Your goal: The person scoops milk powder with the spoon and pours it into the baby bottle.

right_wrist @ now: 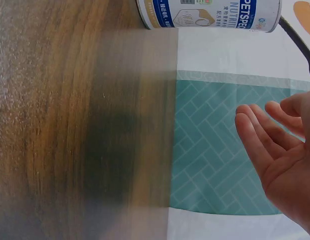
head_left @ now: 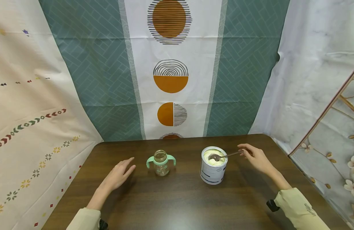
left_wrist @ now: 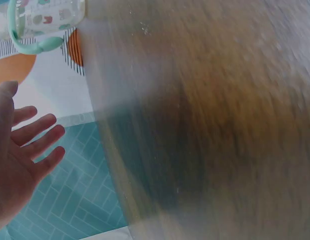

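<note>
A clear baby bottle (head_left: 161,163) with mint-green handles and no lid stands upright left of centre. My left hand (head_left: 118,173) hovers to its left, fingers extended and apart from it; the left wrist view shows the same hand (left_wrist: 24,150) holding nothing. A white can (head_left: 212,171) of pale yellow powder (head_left: 215,162) stands right of the bottle. A metal spoon (head_left: 227,156) lies across its rim, bowl in the powder, handle pointing right. My right hand (head_left: 256,157) is at the handle's end, fingers loosely bent. In the right wrist view, a gap shows between hand and handle.
Everything stands on a dark brown wooden table (head_left: 177,198). A patterned cloth (head_left: 171,95) hangs behind its back edge. A cream embroidered cloth (head_left: 44,127) drapes the left side, and a floral, marbled cloth (head_left: 317,105) the right.
</note>
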Demonstrator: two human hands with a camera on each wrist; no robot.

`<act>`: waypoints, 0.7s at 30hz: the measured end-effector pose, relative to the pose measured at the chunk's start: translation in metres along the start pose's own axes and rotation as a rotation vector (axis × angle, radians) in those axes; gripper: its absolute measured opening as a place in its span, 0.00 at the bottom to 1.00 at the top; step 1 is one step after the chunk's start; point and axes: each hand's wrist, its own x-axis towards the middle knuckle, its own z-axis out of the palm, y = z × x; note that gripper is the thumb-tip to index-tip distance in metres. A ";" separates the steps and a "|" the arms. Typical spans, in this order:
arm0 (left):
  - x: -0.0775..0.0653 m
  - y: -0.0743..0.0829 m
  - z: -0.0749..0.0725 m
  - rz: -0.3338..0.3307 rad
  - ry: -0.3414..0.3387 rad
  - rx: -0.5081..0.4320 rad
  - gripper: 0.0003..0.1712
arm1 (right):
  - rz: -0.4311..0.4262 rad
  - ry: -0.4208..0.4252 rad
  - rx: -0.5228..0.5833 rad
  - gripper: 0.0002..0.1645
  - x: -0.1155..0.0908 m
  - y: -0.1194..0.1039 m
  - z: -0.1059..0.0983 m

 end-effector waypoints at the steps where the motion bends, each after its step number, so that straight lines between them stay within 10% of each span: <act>1: 0.000 0.000 0.000 0.003 0.000 -0.011 0.28 | 0.002 -0.003 0.005 0.16 0.000 0.000 0.000; 21: 0.008 0.007 0.010 0.003 -0.008 -0.110 0.21 | -0.075 -0.143 0.454 0.17 0.003 -0.005 -0.008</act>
